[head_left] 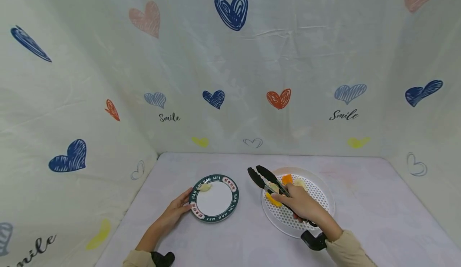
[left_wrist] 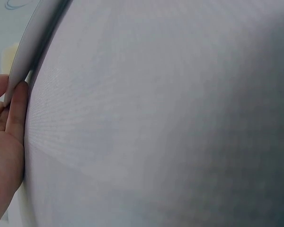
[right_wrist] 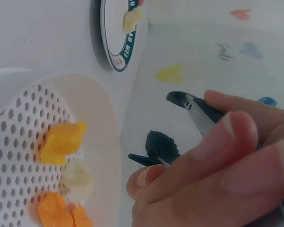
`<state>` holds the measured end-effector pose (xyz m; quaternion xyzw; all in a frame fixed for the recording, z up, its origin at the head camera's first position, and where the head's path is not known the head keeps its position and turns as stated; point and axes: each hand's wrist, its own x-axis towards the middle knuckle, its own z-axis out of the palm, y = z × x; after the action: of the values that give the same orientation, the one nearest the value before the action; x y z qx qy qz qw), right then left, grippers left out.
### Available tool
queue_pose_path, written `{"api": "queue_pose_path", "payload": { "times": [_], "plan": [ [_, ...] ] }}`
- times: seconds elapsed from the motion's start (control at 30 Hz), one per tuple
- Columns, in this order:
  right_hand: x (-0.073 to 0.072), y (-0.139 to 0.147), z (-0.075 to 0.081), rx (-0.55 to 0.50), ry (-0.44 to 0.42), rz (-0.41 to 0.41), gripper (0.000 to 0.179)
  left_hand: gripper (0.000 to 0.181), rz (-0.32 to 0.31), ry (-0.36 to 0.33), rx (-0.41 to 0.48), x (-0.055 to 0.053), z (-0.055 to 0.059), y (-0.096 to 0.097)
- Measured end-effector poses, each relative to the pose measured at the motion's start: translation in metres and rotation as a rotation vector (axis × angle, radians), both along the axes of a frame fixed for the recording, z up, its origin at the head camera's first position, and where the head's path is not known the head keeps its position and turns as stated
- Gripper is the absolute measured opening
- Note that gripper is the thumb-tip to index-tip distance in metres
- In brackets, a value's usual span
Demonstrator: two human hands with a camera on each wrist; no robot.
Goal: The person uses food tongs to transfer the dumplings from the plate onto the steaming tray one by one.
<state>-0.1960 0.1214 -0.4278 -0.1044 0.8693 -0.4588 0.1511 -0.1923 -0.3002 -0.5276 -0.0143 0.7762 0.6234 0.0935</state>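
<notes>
My left hand point(head_left: 175, 211) holds a white plate point(head_left: 215, 201) with a dark green lettered rim by its left edge. In the left wrist view, the fingers point(left_wrist: 18, 111) pinch the plate's edge close to the tabletop. One pale yellow piece point(head_left: 205, 187) lies on the plate near its upper left rim. My right hand point(head_left: 306, 203) grips black-tipped metal tongs point(head_left: 268, 174), their tips spread with nothing between them. Beneath that hand is a round white perforated basket point(head_left: 321, 198), holding yellow pieces point(right_wrist: 62, 143), a pale piece point(right_wrist: 77, 179) and orange pieces point(right_wrist: 54, 211).
Both plate and basket stand on a pale-covered table point(head_left: 248, 241), with a gap between them. A whitish curtain point(head_left: 248, 67) printed with hearts and "Smile" encloses the back and sides. Black straps with camera mounts point(head_left: 314, 241) sit on the wrists.
</notes>
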Motion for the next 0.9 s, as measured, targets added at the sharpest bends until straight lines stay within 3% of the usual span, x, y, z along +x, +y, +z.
{"api": "queue_pose_path", "payload": {
  "times": [0.33,0.9],
  "plan": [
    [-0.006,-0.036,-0.006,-0.017,0.012,0.095,0.043,0.062,-0.005,-0.006,-0.020,0.000,-0.001,-0.002],
    [-0.019,-0.093,-0.032,0.066,-0.012,0.224,0.048,0.062,-0.007,-0.008,0.013,-0.002,-0.004,-0.005]
  ]
}}
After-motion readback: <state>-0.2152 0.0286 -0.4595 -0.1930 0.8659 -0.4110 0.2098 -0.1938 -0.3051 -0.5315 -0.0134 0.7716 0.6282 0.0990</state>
